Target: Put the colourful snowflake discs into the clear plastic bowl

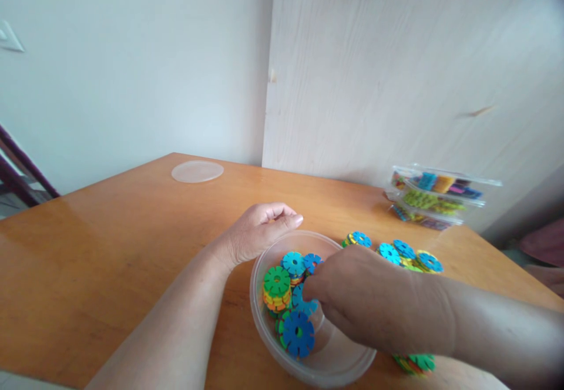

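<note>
My right hand (352, 296) reaches into a clear round plastic tub (258, 331), its fingers closed on a stack of notched plastic discs with a blue one (302, 301) on top. The hand covers part of that stack. Beside it in the tub are a stack topped by a green disc (277, 281), a tilted stack with a dark blue face (298, 334), and a light blue-topped stack (293, 264). My left hand (264, 228) lies against the tub's far left rim, fingers loosely curled and thumb apart, with nothing seen in it.
More disc stacks (390, 254) stand on the wooden table (132, 249) behind my right arm, and a green-topped one (422, 362) lies below it. Clear bags of colourful pieces (440, 196) are piled at the back right. A round lid (197, 171) lies far left.
</note>
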`<state>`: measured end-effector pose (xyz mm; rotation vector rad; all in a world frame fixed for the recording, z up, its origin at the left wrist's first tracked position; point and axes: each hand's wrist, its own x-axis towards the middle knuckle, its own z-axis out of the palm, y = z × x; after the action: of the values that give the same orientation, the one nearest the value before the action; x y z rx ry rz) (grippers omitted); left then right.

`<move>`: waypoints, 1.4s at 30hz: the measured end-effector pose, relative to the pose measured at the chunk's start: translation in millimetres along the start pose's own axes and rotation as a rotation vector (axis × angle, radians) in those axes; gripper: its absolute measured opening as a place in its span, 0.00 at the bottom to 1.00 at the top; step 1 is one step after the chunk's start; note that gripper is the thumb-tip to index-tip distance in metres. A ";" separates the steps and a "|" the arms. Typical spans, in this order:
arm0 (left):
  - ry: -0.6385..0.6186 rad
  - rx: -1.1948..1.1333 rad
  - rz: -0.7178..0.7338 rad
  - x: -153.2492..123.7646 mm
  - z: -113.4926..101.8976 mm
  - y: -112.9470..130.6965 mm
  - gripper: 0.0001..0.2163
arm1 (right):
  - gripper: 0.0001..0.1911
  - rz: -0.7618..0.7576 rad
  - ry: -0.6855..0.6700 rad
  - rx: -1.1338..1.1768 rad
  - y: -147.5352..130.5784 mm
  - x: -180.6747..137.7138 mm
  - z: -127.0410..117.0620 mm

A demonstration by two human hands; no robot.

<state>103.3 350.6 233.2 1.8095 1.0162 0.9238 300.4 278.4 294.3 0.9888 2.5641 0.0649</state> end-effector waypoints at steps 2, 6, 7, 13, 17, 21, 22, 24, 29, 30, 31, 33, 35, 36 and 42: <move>0.004 0.004 0.004 0.1 0.1 0.5 0.20 | 0.07 0.002 0.035 -0.084 1.9 1.4 4.3; 0.008 0.003 0.003 0.0 0.3 1.3 0.20 | 0.05 -0.043 -0.058 -0.162 1.1 4.6 11.0; 0.008 0.005 0.000 -0.1 0.4 1.4 0.20 | 0.06 -0.032 -0.065 -0.166 0.1 5.4 11.2; 0.008 0.004 -0.004 -0.2 0.6 0.3 0.20 | 0.07 -0.011 -0.114 -0.147 -4.9 8.6 7.5; 0.006 -0.001 -0.004 -0.2 0.3 -0.3 0.20 | 0.05 -0.043 -0.106 -0.149 -2.6 5.4 5.1; 0.010 0.012 0.012 -0.1 -0.1 1.3 0.19 | 0.07 0.042 0.003 -0.059 6.1 -5.6 -2.5; 0.011 0.015 0.015 0.1 -0.2 1.6 0.19 | 0.08 0.066 0.037 -0.025 9.4 -9.3 -3.8; 0.014 0.015 0.018 0.7 -0.3 2.0 0.19 | 0.09 0.074 0.133 0.045 16.7 -17.4 -4.2; 0.004 0.000 0.000 1.3 0.3 1.2 0.20 | 0.11 0.068 0.345 0.285 32.5 -44.2 -0.4; -0.004 -0.007 -0.005 1.1 0.5 1.3 0.20 | 0.11 0.095 0.376 0.334 34.5 -51.1 0.5; -0.011 -0.013 -0.009 0.9 0.7 1.7 0.20 | 0.11 0.131 0.406 0.377 36.0 -58.7 1.9; -0.020 -0.014 -0.016 0.2 1.2 3.2 0.21 | 0.11 0.214 0.458 0.444 37.9 -75.5 7.7; -0.013 0.002 -0.018 -0.3 1.4 5.4 0.20 | 0.10 0.301 0.483 0.473 38.0 -93.6 19.3; -0.005 0.010 -0.016 -0.3 1.4 6.6 0.20 | 0.09 0.341 0.476 0.478 37.1 -102.5 27.3; 0.052 0.027 -0.016 0.4 3.2 11.9 0.21 | 0.15 0.498 0.366 0.579 22.6 -137.9 87.2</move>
<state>109.5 346.2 242.9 1.8053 1.0793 0.9558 440.4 196.8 264.9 1.9790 2.6335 -0.4207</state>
